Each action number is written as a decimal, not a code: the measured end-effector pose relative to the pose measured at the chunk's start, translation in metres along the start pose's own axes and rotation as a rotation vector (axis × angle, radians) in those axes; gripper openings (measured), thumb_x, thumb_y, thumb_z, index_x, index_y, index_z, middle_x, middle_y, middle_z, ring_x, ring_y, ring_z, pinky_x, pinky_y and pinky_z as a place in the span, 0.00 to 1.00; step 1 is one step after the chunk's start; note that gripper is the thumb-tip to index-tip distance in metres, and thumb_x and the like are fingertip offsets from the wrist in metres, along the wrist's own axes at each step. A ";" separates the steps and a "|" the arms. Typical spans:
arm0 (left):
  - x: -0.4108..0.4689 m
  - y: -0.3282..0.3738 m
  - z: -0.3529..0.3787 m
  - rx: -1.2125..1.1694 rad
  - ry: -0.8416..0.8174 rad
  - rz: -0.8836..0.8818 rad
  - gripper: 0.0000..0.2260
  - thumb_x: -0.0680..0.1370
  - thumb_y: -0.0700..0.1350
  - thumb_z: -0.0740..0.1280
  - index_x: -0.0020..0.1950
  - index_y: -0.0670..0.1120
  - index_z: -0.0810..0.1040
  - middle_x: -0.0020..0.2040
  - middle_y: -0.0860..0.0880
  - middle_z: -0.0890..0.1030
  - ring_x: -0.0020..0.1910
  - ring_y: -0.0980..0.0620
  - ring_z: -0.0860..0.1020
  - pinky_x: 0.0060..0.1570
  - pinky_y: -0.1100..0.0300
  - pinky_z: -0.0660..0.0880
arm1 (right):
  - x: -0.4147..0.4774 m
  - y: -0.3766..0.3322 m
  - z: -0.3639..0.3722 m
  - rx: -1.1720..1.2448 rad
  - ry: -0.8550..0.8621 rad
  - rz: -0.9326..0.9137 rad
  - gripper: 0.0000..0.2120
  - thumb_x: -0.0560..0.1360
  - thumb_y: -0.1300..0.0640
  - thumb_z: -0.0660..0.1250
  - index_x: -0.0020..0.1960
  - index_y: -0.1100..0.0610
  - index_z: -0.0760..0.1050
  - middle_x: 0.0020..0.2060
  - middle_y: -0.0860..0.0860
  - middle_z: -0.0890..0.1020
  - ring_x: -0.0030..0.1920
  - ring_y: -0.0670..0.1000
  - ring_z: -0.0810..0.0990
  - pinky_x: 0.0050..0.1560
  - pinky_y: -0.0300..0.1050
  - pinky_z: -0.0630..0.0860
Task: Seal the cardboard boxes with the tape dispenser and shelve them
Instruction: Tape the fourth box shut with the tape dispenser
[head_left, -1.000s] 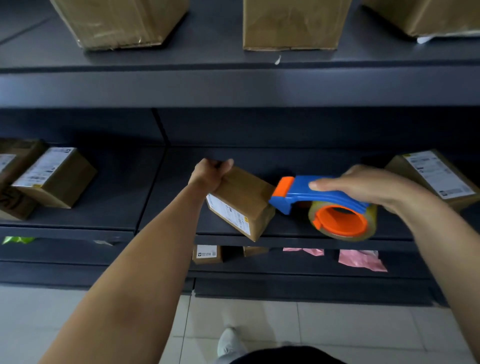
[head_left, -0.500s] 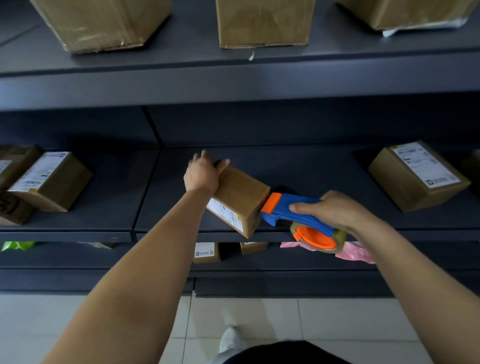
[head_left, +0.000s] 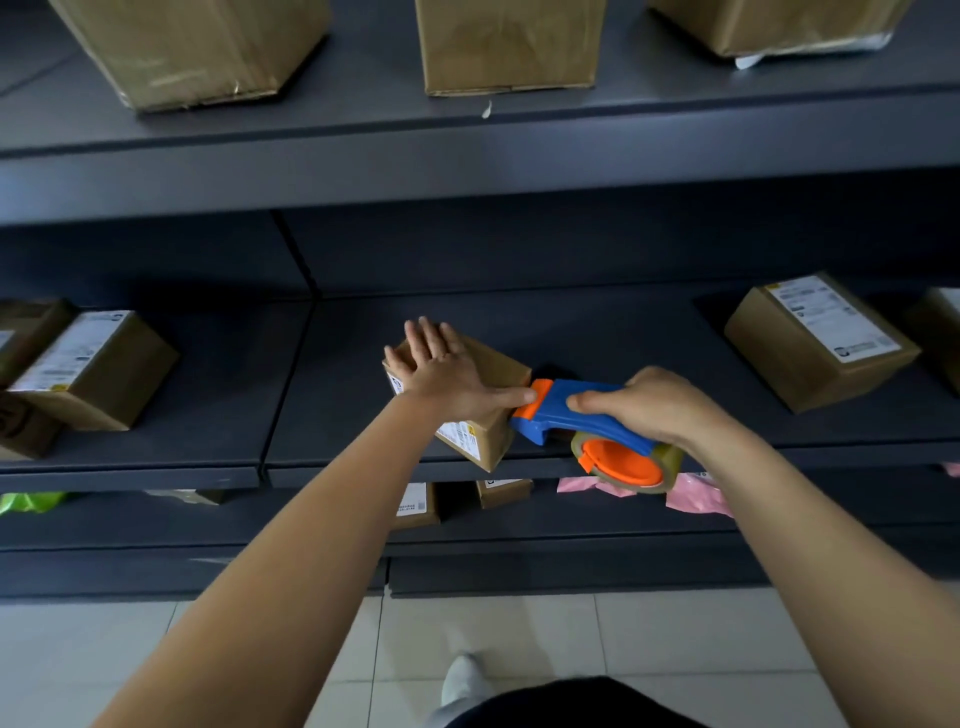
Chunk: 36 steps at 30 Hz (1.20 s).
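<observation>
A small brown cardboard box (head_left: 496, 371) with a white label on its front side sits on the middle shelf (head_left: 597, 338), near the front edge. My left hand (head_left: 441, 371) lies flat on top of it with fingers straight, thumb reaching toward the dispenser. My right hand (head_left: 654, 405) grips the handle of a blue and orange tape dispenser (head_left: 582, 421). The dispenser's orange nose touches the box's right side. Its roll of clear tape hangs past the shelf edge.
Labelled boxes stand on the middle shelf at left (head_left: 96, 366) and right (head_left: 821, 338). Larger boxes (head_left: 509, 44) line the top shelf. The lower shelf holds small boxes (head_left: 415, 504) and pink bags (head_left: 696, 493). Pale floor tiles and my shoe (head_left: 462, 680) lie below.
My left hand went from gripping the box's far corner to lying flat on its top. The box now rests on the shelf. The dispenser's nose stays against the box's right side.
</observation>
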<state>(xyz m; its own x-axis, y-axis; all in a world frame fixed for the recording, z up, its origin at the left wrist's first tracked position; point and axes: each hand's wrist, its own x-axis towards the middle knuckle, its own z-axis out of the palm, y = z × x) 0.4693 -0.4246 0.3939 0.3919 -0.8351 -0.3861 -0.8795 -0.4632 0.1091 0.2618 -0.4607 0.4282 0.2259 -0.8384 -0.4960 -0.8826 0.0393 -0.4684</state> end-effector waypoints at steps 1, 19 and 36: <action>-0.001 0.001 0.003 0.004 0.021 0.028 0.62 0.63 0.80 0.56 0.76 0.37 0.35 0.76 0.37 0.35 0.74 0.38 0.32 0.70 0.34 0.36 | 0.000 -0.001 0.000 -0.006 -0.005 -0.001 0.25 0.67 0.33 0.68 0.38 0.56 0.74 0.30 0.51 0.77 0.30 0.49 0.76 0.30 0.41 0.67; 0.013 -0.032 -0.055 -0.663 0.028 0.152 0.15 0.79 0.53 0.60 0.45 0.43 0.78 0.43 0.45 0.78 0.41 0.50 0.74 0.41 0.57 0.68 | -0.016 -0.042 -0.013 0.248 0.041 -0.142 0.28 0.68 0.35 0.69 0.45 0.61 0.82 0.34 0.53 0.80 0.33 0.50 0.77 0.35 0.43 0.69; 0.058 -0.057 -0.053 -0.535 0.185 0.047 0.23 0.77 0.59 0.63 0.33 0.42 0.74 0.34 0.45 0.74 0.36 0.48 0.73 0.37 0.59 0.67 | -0.010 -0.078 -0.016 0.190 0.085 -0.192 0.29 0.68 0.32 0.67 0.43 0.60 0.80 0.36 0.55 0.81 0.35 0.52 0.78 0.37 0.44 0.69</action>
<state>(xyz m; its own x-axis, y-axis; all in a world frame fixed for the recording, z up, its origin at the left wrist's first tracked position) 0.5569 -0.4622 0.4140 0.4382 -0.8744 -0.2081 -0.6570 -0.4696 0.5897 0.3215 -0.4643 0.4815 0.3392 -0.8826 -0.3255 -0.7320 -0.0304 -0.6806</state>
